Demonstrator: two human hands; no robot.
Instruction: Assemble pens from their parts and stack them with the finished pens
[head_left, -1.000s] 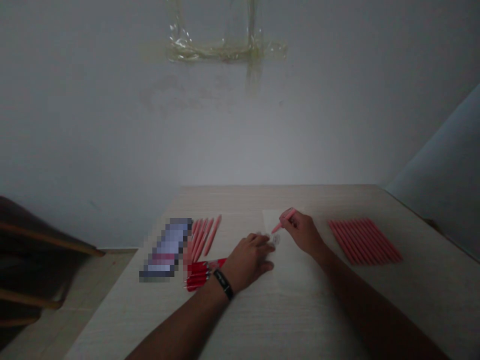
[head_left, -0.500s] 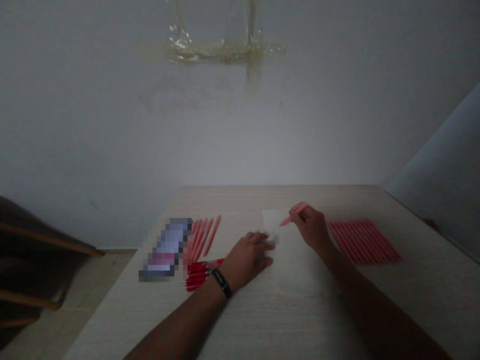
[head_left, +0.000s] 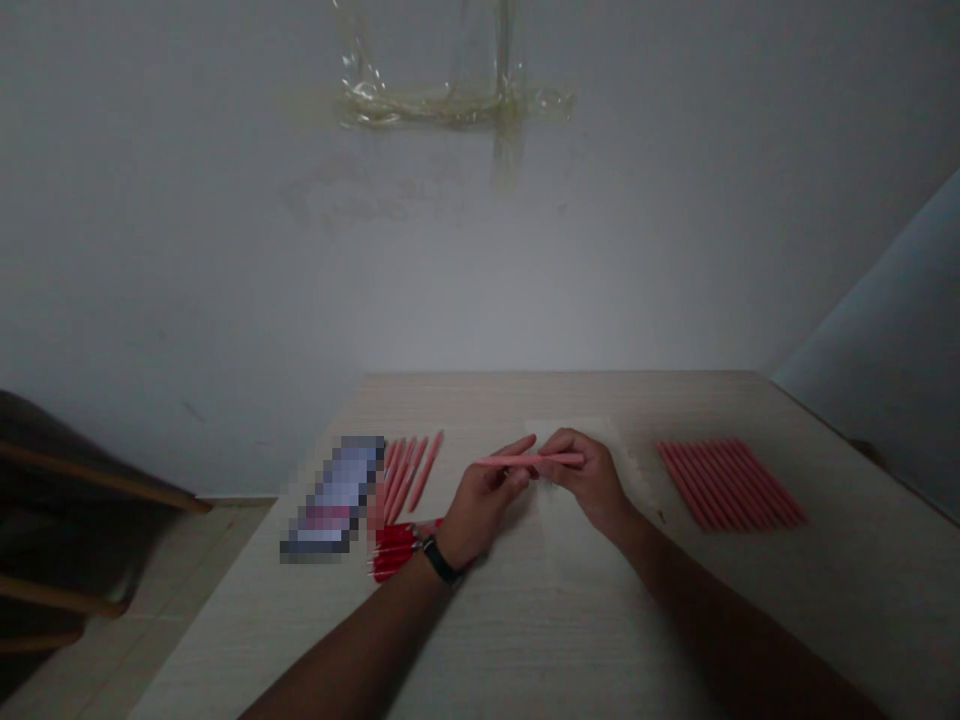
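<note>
A pink pen lies level across both hands, above the sheet of white paper. My right hand pinches its right end between thumb and fingers. The pen's left part rests between the thumb and fingers of my left hand, which wears a black wristband. Most of the scribble on the paper is hidden behind my hands. Just left of my left wrist lie several red pens with shiny tips, partly covered by the arm. Several loose pink pens lie behind them.
A neat row of pink pens lies on the right of the wooden table. At the left is a pixelated phone-like object. The wall, with clear tape, stands behind the table's back edge.
My right hand has moved left and turned the pen level. My left hand has lifted off the paper and closed around the pen's other part. The surrounding pens have not moved.
</note>
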